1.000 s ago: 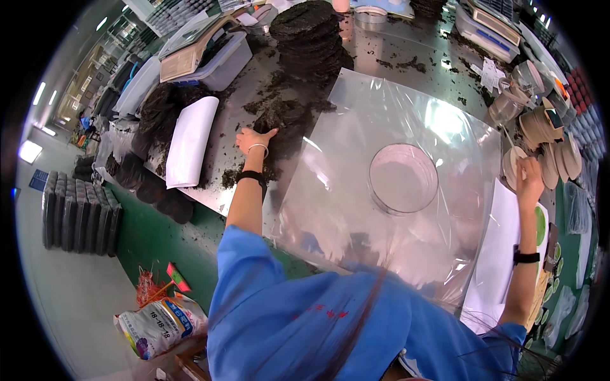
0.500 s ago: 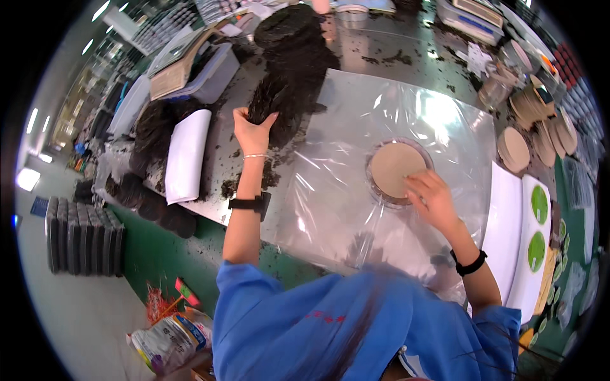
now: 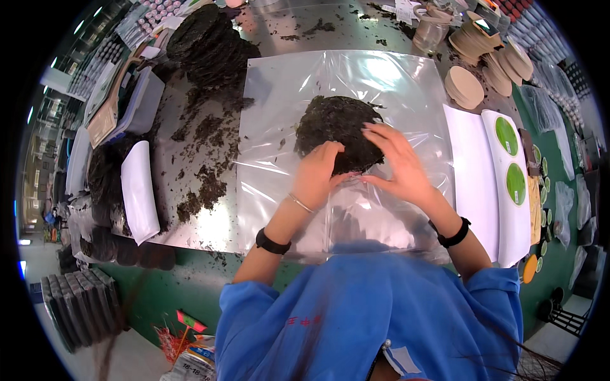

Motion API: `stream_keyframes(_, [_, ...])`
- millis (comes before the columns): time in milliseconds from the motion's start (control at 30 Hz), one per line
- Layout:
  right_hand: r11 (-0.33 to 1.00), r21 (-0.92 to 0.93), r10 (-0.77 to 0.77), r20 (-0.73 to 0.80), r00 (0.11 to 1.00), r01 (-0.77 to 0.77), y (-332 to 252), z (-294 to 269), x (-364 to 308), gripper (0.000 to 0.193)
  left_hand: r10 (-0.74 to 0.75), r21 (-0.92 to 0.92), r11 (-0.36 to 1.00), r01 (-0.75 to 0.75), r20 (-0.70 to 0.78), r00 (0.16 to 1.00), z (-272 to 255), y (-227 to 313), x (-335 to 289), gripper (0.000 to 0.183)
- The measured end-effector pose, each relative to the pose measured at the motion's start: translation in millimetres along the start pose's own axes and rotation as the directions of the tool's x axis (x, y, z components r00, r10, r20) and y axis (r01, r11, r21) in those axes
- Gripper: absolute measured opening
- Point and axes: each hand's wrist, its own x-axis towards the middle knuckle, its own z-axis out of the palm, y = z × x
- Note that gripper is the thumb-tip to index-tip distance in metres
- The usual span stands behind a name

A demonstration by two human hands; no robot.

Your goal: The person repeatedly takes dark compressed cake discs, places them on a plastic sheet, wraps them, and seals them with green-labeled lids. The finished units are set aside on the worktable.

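A dark, flaky disc of dried seaweed (image 3: 340,120) lies where the round tan board was, over the clear plastic sheet (image 3: 273,190). My left hand (image 3: 318,168) curls at its near left edge, fingers on the seaweed and thumb at the rim. On the near right side, my right hand (image 3: 403,165) has its fingers spread over the top, its thumb apart at the near edge. Under the disc, the board and its round clear holder are mostly hidden; a bit of pinkish rim shows between my thumbs. Back left stands a tall stack of seaweed discs (image 3: 206,47).
Seaweed crumbs (image 3: 210,184) litter the metal table left of the plastic. Further left are a folded white sheet (image 3: 140,190) and a plastic bin (image 3: 136,105). Tan round boards (image 3: 464,87) and a clear jar (image 3: 431,32) stand back right, near white sheets with green round labels (image 3: 506,136).
My left hand has come from the seaweed stack over to the round board, and a seaweed disc now covers it. My right hand has stayed beside it, its fingers now spread on the disc.
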Motion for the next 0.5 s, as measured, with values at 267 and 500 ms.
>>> stream_keyframes(267, [0.958, 0.27, 0.044, 0.198, 0.979, -0.098, 21, 15, 14, 0.026, -0.082, 0.017, 0.994, 0.107, -0.529, 0.844, -4, 2, -1, 0.109])
stream_keyframes(500, [0.868, 0.182, 0.489, -0.466, 0.737, -0.461, 81, 0, 26, 0.039, -0.102, 0.139, 0.981, 0.136, -0.223, 0.97, 7, -15, -10, 0.064])
